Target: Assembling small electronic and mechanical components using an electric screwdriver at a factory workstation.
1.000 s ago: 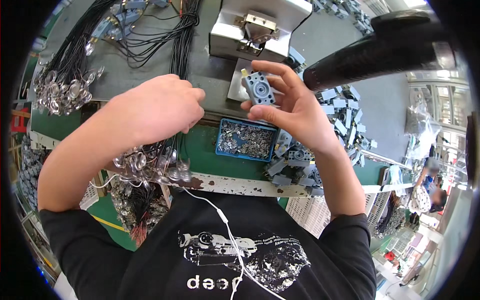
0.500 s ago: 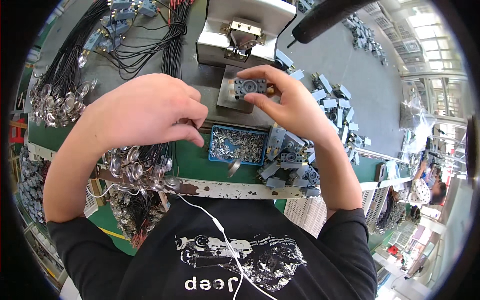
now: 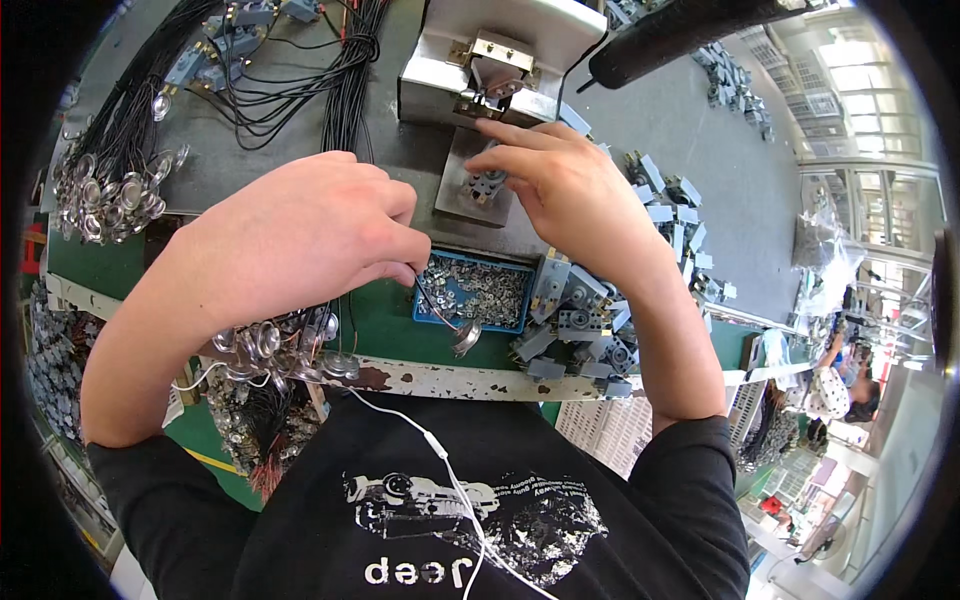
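In the head view there are two bare hands, one machine, one tray and one grey switch block (image 3: 486, 187) set apart from the others; that block lies on a square metal plate (image 3: 460, 206), partly covered by the fingers of the right hand (image 3: 580, 185); those fingers are loosely bent, one tip near the foot of the white-housed bench machine (image 3: 500, 65), and whether they grip the block I cannot tell; the left hand (image 3: 310, 230) has thumb and forefinger pinched on one thin dark lead (image 3: 433, 297), from which one round metal cap (image 3: 465, 339) hangs at the tray's near edge.

The single container by the hands is a shallow blue tray (image 3: 500, 328), holding small silvery metal pieces (image 3: 485, 285) too many to count; just right of it sits a heap of grey blocks (image 3: 580, 320), overlapping beyond an exact count, and a second heap (image 3: 690, 225) lies past the right forearm; two bundles of black cable stand at upper left, the outer one (image 3: 150, 75) ending in clustered caps (image 3: 110, 195), the inner one (image 3: 350, 100) running behind the left hand; more caps (image 3: 265, 342) gather below the left wrist.
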Tool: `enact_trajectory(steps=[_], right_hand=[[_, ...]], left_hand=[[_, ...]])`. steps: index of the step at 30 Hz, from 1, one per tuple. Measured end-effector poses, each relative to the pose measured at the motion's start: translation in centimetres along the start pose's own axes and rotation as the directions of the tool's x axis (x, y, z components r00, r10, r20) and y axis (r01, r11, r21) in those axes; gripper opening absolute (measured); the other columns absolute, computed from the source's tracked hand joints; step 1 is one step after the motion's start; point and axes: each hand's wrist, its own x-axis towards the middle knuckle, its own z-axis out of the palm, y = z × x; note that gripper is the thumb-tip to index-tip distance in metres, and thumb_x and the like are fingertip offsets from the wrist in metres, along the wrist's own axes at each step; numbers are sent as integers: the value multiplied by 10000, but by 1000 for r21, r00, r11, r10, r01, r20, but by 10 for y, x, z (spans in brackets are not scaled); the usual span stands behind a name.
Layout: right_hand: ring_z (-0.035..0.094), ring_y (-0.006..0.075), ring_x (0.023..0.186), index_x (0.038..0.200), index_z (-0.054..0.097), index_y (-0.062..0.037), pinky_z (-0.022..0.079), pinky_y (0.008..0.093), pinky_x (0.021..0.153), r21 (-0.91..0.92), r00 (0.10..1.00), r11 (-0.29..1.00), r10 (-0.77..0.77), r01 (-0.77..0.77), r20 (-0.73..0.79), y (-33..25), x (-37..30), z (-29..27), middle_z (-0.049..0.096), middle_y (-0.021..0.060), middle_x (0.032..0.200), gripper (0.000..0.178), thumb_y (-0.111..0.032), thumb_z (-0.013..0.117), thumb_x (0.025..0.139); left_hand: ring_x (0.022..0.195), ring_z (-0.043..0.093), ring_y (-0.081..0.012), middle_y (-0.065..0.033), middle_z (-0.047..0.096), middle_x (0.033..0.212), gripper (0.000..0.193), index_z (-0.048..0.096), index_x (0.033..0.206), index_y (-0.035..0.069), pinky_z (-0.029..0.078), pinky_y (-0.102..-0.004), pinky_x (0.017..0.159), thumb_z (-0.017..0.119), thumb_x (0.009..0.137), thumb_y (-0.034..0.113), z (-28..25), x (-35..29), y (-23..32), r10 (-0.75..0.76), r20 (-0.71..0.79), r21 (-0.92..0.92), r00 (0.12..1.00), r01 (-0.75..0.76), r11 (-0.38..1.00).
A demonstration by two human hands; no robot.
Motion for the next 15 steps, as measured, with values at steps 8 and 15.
enact_trajectory(steps=[8,15], right_hand=[[664,341,1094,1202,685,-98,552,437,939,-24,999,999,31,-32,-40,-11,-4,6,658,125,1364,362,29,618,871],[699,374,1017,1208,660,-70,585,426,851,-1,994,994,107,-107,7,-9,-6,-4,691,117,1287,359,51,599,876]], left_hand=[[924,643,-215,-32,621,858,97,739,880,134,495,-370,843,736,875,231,-7,-12,1,-21,69,-52,997,25,998],[956,637,-213,-25,638,914,87,740,896,121,482,-361,884,748,868,202,-9,-27,-2,-60,93,-111,994,70,991]])
